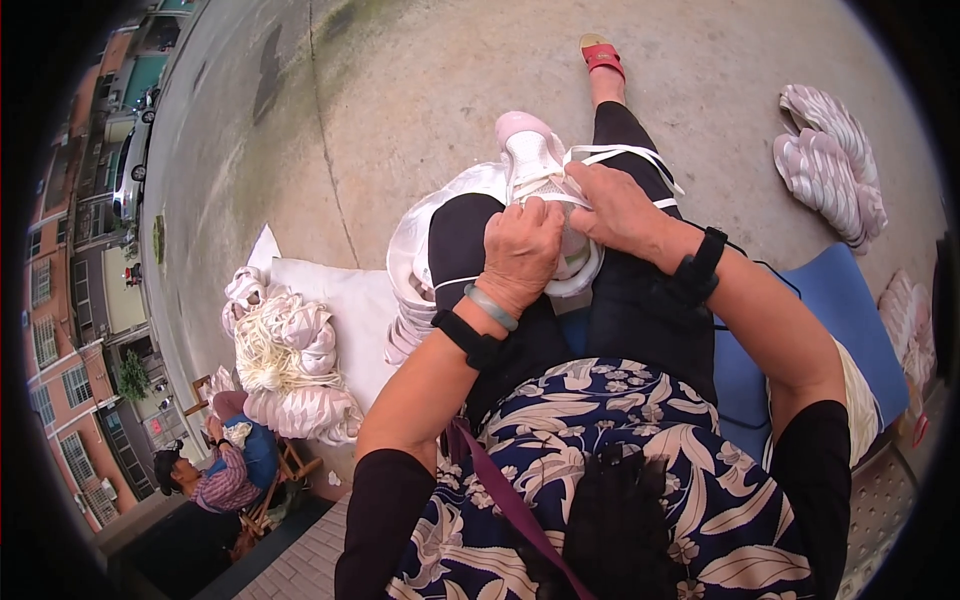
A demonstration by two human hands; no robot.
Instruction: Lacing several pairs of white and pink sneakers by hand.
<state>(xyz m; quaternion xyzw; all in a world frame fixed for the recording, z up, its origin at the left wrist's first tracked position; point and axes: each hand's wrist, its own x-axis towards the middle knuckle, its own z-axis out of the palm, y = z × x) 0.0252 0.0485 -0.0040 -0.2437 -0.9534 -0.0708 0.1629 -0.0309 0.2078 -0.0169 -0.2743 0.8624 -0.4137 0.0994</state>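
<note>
Between my knees lies a white shoe (527,160) with a pink toe, toe pointing away from me. A white shoelace (615,152) crosses its front and trails in loops over my right thigh. My left hand (522,250) is closed over the near part of the shoe, fingertips pinched at the lacing. Against it from the right, my right hand (618,208) bends its fingers over the lace and the shoe's side. Both hands partly hide the shoe's opening and the lace ends between the fingers.
Left of my leg sit stacked white shoe pieces (405,330) and a heap of loose cream laces (275,345) on a white sheet (345,310). Pink-white shoe bundles (830,165) lie on concrete at right, beyond a blue panel (850,310). A seated person (225,475) works at lower left.
</note>
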